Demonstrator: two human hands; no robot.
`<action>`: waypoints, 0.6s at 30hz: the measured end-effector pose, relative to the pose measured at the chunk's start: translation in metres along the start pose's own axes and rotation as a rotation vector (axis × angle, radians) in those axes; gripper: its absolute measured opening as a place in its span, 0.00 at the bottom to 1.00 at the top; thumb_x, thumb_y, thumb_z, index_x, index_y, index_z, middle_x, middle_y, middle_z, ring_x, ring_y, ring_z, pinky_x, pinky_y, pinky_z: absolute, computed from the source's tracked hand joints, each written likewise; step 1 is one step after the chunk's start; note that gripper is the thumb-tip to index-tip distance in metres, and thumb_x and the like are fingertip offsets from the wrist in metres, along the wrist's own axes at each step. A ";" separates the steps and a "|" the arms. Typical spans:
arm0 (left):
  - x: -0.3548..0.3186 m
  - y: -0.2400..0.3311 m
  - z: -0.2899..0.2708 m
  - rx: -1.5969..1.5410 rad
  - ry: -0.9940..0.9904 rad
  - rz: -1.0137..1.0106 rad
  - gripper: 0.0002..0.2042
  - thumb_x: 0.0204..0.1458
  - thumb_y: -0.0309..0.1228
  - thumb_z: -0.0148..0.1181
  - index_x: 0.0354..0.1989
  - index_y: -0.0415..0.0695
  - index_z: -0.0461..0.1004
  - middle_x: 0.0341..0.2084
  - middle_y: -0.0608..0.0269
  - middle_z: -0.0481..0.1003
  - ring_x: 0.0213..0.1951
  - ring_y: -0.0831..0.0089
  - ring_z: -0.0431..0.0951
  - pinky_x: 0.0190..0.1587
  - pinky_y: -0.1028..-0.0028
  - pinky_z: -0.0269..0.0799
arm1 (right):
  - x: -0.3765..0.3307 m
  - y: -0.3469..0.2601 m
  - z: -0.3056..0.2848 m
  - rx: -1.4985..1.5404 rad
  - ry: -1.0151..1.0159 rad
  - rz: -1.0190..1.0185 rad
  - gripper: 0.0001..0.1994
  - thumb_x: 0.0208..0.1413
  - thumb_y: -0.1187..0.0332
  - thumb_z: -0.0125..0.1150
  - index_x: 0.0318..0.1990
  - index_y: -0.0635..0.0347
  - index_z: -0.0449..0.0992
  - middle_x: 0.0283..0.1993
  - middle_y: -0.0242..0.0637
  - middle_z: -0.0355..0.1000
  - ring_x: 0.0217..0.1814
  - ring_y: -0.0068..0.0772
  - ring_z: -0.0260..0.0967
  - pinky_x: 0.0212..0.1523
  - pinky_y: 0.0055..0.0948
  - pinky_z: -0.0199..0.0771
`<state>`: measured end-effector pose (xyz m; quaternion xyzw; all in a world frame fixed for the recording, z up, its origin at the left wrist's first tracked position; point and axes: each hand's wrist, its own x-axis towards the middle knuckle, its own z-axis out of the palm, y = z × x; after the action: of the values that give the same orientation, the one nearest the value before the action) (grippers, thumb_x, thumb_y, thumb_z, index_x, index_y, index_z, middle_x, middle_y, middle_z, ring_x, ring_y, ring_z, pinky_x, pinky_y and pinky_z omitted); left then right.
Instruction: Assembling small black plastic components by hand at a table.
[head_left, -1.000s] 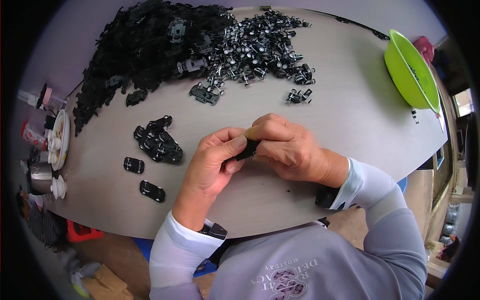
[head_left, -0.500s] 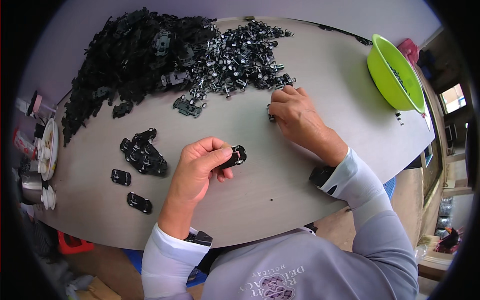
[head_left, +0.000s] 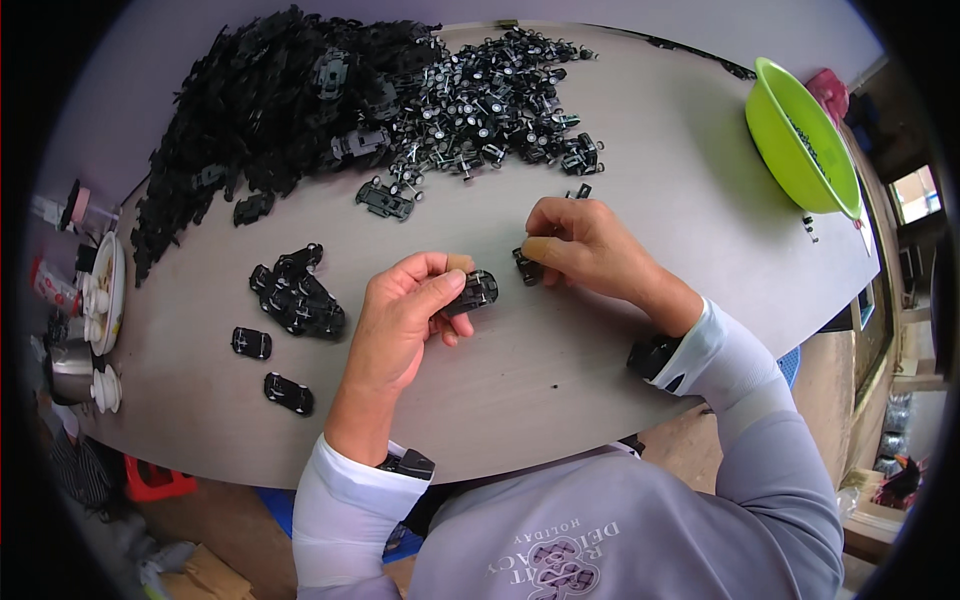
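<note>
My left hand [head_left: 405,315] holds a small black toy car body [head_left: 473,292] just above the grey table [head_left: 560,370], underside turned up. My right hand [head_left: 580,245] pinches a small black wheel-and-axle part [head_left: 527,266] between thumb and fingers, a short way to the right of the car body. Both hands are near the table's middle.
A big heap of black car shells [head_left: 270,110] and a heap of wheel-axle parts [head_left: 490,105] lie at the far side. A cluster of finished black cars [head_left: 300,295] sits left of my hands. A green bowl [head_left: 800,140] stands far right; cups and jars [head_left: 90,300] crowd the left edge.
My right hand came back from the wheel pile toward the left hand, now with a wheel part in its fingers. The left hand kept hold of the car body.
</note>
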<state>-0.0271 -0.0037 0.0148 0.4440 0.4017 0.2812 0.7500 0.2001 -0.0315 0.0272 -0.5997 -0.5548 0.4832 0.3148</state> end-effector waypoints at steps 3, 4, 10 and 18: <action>0.001 -0.001 -0.002 -0.016 -0.004 -0.006 0.13 0.56 0.34 0.59 0.43 0.37 0.75 0.28 0.64 0.77 0.20 0.80 0.75 0.21 0.83 0.68 | 0.003 0.013 -0.004 -0.241 0.023 -0.309 0.04 0.47 0.77 0.56 0.32 0.68 0.73 0.29 0.40 0.70 0.26 0.32 0.73 0.26 0.31 0.71; 0.001 -0.001 -0.002 -0.013 -0.006 -0.007 0.14 0.56 0.34 0.59 0.44 0.36 0.74 0.29 0.63 0.77 0.21 0.79 0.75 0.21 0.83 0.69 | 0.004 0.018 -0.005 -0.404 0.022 -0.554 0.05 0.46 0.79 0.55 0.32 0.67 0.73 0.31 0.41 0.69 0.28 0.36 0.73 0.27 0.32 0.71; 0.002 -0.002 -0.004 -0.042 -0.029 -0.030 0.14 0.60 0.33 0.52 0.47 0.33 0.73 0.31 0.59 0.77 0.22 0.75 0.77 0.22 0.80 0.72 | -0.003 0.005 0.005 -0.309 0.034 -0.584 0.07 0.43 0.83 0.57 0.32 0.66 0.73 0.34 0.40 0.67 0.30 0.41 0.71 0.30 0.35 0.71; 0.002 0.000 -0.003 -0.359 -0.264 -0.086 0.16 0.63 0.32 0.44 0.51 0.33 0.70 0.37 0.55 0.77 0.33 0.67 0.80 0.35 0.70 0.79 | -0.009 -0.006 0.033 -0.349 0.114 -0.877 0.08 0.42 0.82 0.63 0.32 0.64 0.74 0.34 0.40 0.67 0.30 0.40 0.71 0.29 0.33 0.72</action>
<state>-0.0284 -0.0004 0.0133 0.3187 0.2623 0.2554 0.8743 0.1675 -0.0446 0.0239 -0.3783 -0.8104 0.1708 0.4136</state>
